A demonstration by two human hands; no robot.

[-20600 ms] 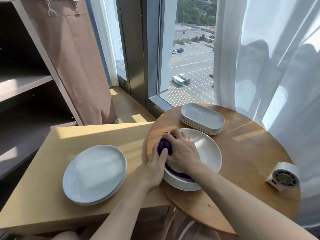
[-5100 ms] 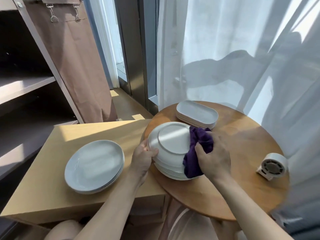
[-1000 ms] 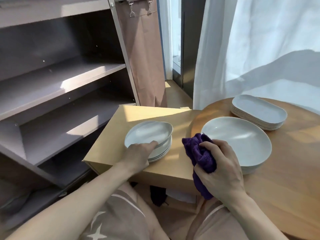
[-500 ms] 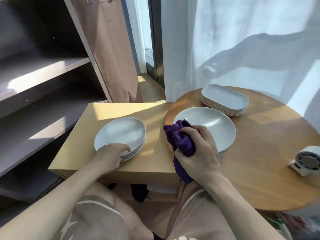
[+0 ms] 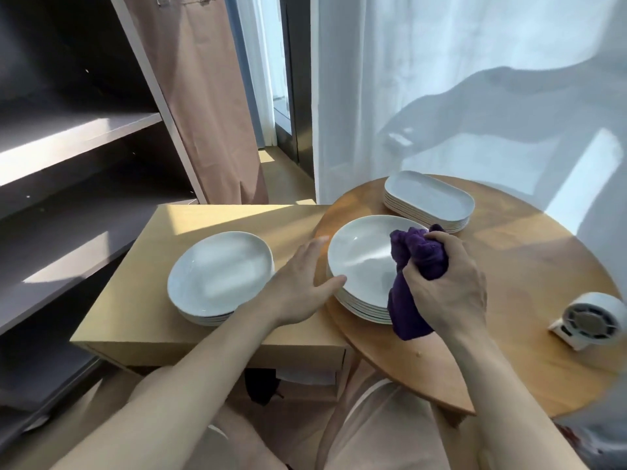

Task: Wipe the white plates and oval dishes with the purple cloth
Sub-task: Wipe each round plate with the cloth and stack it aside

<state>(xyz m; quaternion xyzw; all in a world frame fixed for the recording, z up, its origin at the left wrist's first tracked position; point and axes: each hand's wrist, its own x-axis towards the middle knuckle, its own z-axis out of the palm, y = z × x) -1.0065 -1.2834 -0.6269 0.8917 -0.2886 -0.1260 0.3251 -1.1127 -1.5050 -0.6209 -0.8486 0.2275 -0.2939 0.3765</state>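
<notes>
A stack of white plates (image 5: 220, 276) sits on the low wooden counter (image 5: 142, 300) at the left, with nothing touching it. These plates look glazed, stiff and breakable. I judge them smooth enough to slip on one another, so one is best lifted by its rim, with a thumb on top and fingers under.

The left hand (image 5: 302, 286) lies flat with its fingers straight. Its thumb rests against the near left rim of a second plate stack (image 5: 363, 262) on the round counter (image 5: 529, 266), likely to steady it.

The right hand (image 5: 444, 290) is closed around the bunched purple cloth (image 5: 417, 262), which is soft and limp. The top of the wad rests over the right side of the top plate, and a tail hangs down past the stack's edge.

Behind them the oval dishes (image 5: 429, 201) stand stacked and untouched. They are probably just as slick and fragile, and easiest to hold by their long sides.

The cloth and right hand hide the stack's near right rim. I cannot tell whether any plate is wet or soiled, or what the small white round device (image 5: 590, 320) at the far right is.
</notes>
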